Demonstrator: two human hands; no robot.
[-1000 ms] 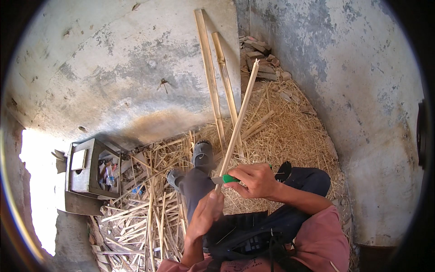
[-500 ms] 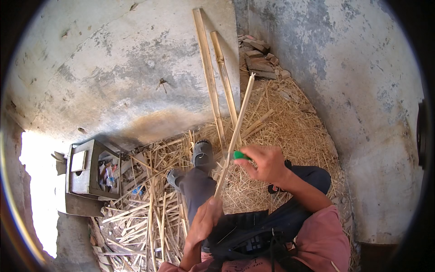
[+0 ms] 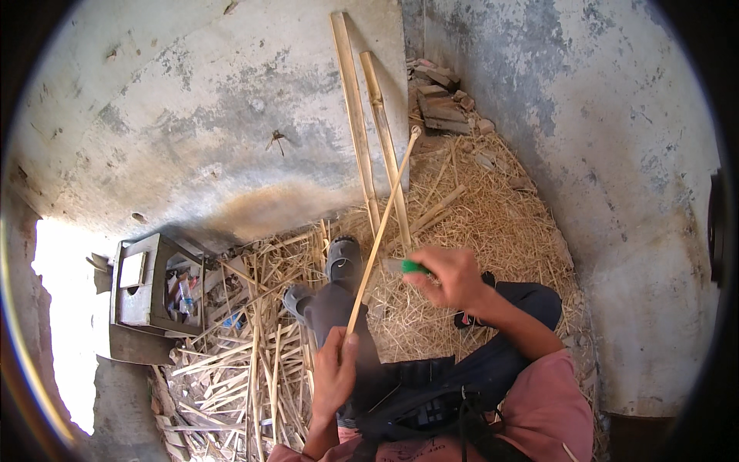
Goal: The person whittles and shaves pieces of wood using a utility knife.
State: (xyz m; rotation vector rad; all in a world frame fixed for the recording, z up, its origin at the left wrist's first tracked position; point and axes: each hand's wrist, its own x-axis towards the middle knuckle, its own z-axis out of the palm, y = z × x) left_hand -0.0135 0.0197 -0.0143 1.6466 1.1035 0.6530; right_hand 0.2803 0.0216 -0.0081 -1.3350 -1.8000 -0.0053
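Left grip (image 3: 335,371) holds the slim strip (image 3: 379,245); right of the strip, over spread straw (image 3: 504,223), right grip (image 3: 453,279) clasps a green-handled knife (image 3: 415,266), blade (image 3: 392,265) just beside the strip's edge.

Left fingers (image 3: 334,348) grip a long pale strip (image 3: 382,231).

Our left hand (image 3: 336,371) grips low; our right hand (image 3: 449,279) grips higher and farther out.
We have both hands curled in, well apart, our left thumb (image 3: 350,348) pointing away from us. Our left forearm (image 3: 322,436) rises from the lower edge; our right forearm (image 3: 517,326) slants up and leftward.
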